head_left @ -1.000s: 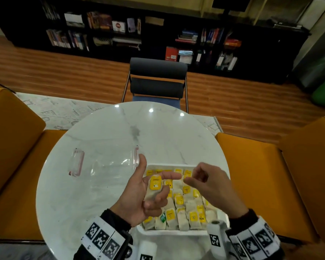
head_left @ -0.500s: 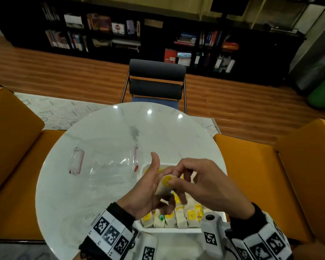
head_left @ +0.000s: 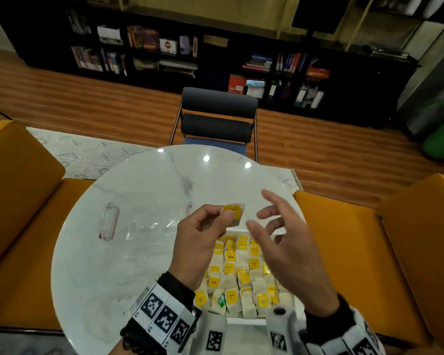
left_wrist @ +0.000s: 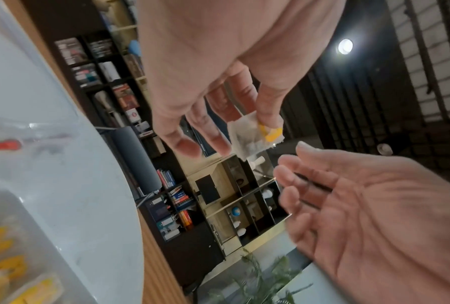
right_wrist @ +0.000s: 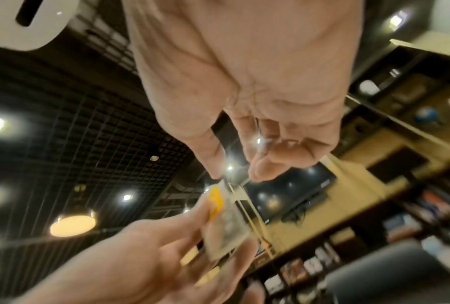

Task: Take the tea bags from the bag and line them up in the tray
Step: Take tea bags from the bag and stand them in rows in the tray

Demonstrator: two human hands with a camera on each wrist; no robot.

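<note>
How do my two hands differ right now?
The left hand pinches a tea bag between thumb and fingers; the right hand holds nothing. The left hand's fingers are curled, while the right hand's are spread and relaxed, palm turned toward the left. The right hand looks motion-blurred; the left is sharper. Both hang above the tray of tea bags and wear marker wristbands.

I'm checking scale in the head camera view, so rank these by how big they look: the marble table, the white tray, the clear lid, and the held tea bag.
1. marble table
2. white tray, partly hidden by both hands
3. clear lid, looks close to the tray, so unsure
4. tea bag
</note>
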